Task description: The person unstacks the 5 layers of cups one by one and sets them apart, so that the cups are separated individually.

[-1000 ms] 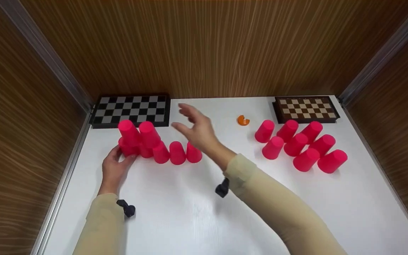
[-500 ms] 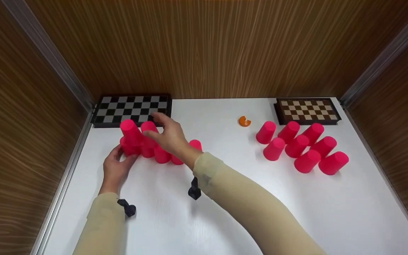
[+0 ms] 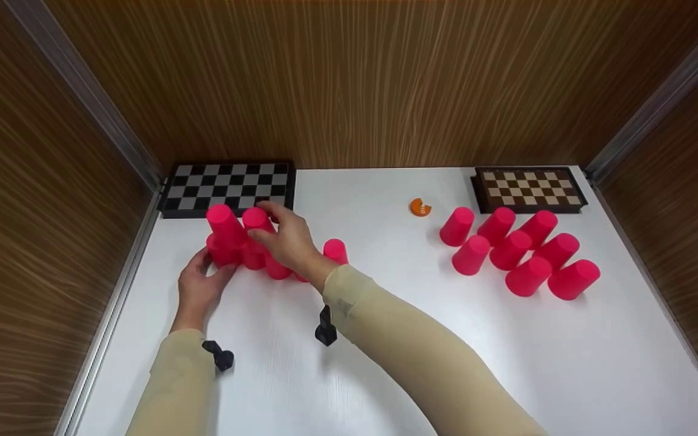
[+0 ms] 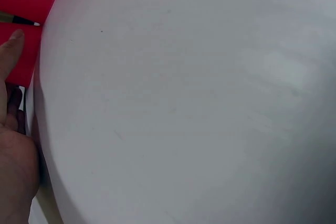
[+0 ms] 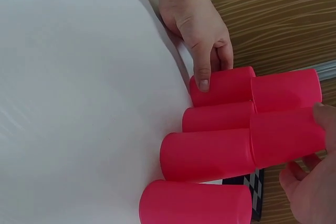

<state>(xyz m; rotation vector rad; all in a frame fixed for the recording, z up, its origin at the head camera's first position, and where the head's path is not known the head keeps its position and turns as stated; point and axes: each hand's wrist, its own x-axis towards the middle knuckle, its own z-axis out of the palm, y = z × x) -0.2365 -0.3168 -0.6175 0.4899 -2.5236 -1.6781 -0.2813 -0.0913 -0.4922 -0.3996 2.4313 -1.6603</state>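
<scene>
Pink cups stand upside down in a row at the left, with two more stacked on top. My left hand (image 3: 197,293) grips the leftmost bottom cup (image 5: 226,86), its thumb on the near side. On that end sits the upper left cup (image 3: 225,225). My right hand (image 3: 290,243) holds the upper right cup (image 5: 289,135) between thumb and fingers; this cup rests across the bottom cups beneath it. My right hand and wrist partly hide the bottom cups to its right, while the row's right end cup (image 3: 335,251) shows beyond. In the left wrist view, the left hand (image 4: 16,166) appears at the edge.
Several pink cups (image 3: 511,249) stand upside down at the right of the white table (image 3: 385,363). A grey-black chessboard (image 3: 228,188) lies at the back left, a brown one (image 3: 531,188) at the back right. An orange piece (image 3: 420,208) lies between them. Wooden panels surround the table.
My right hand has moved left and slightly down from above the row's right end to the upper right cup and now holds it. The left hand has kept its place.
</scene>
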